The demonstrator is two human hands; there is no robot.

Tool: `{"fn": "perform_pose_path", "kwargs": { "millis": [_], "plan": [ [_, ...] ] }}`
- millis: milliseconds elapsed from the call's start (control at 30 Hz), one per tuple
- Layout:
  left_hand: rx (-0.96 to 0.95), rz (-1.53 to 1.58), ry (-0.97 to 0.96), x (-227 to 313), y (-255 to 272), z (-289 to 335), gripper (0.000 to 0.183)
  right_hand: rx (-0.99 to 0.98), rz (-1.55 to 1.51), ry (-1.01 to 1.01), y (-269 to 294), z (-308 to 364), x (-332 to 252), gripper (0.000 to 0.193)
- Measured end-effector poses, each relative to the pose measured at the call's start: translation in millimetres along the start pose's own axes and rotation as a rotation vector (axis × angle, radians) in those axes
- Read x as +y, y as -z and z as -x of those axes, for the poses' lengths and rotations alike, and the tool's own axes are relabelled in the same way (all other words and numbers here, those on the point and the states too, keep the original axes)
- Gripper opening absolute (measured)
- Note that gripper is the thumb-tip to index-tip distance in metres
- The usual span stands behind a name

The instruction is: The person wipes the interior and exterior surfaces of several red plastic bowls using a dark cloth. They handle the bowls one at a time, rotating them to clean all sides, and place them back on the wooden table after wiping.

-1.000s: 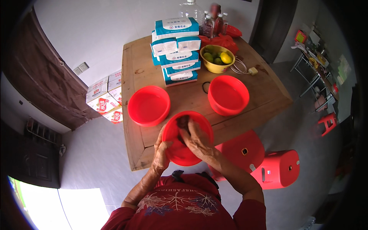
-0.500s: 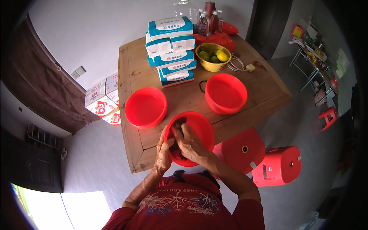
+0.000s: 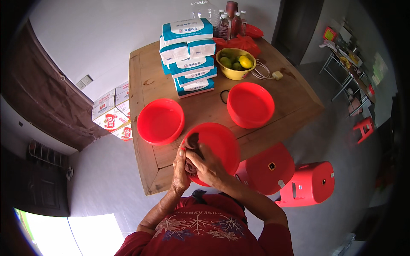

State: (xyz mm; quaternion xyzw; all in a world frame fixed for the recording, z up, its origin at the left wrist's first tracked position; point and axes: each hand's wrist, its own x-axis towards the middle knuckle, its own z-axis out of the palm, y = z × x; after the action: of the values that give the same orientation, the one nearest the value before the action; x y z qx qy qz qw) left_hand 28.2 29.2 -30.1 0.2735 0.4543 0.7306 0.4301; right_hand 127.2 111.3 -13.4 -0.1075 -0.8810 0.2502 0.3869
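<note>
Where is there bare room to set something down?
Bare patches: left of the tissue packs, beyond the left red bowl; between the packs and held red bowl; right of the right red bowl. Crowded: the back right, with yellow bowl, bottles, red bag.

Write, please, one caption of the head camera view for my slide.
Left hand on a red bowl, right hand on a brown cloth, two more red bowls on the wooden table.
</note>
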Motion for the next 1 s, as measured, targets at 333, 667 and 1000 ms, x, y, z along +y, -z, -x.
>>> {"fn": "perform_pose_path", "kwargs": {
  "millis": [333, 667, 1000],
  "plan": [
    [0.010, -0.057, -0.099, 22, -14, 7, 0.067, 0.174, 0.996, -0.021, 28, -27, 50, 0.012],
    [0.046, -0.334, -0.184, 18, -14, 11, 0.065, -0.481, 0.279, -0.480, 48, 31, -8, 0.029],
    [-0.030, -0.263, -0.048, 16, -20, 12, 0.061, 0.133, 0.531, -0.164, 35, -19, 23, 0.057]
  ]
}}
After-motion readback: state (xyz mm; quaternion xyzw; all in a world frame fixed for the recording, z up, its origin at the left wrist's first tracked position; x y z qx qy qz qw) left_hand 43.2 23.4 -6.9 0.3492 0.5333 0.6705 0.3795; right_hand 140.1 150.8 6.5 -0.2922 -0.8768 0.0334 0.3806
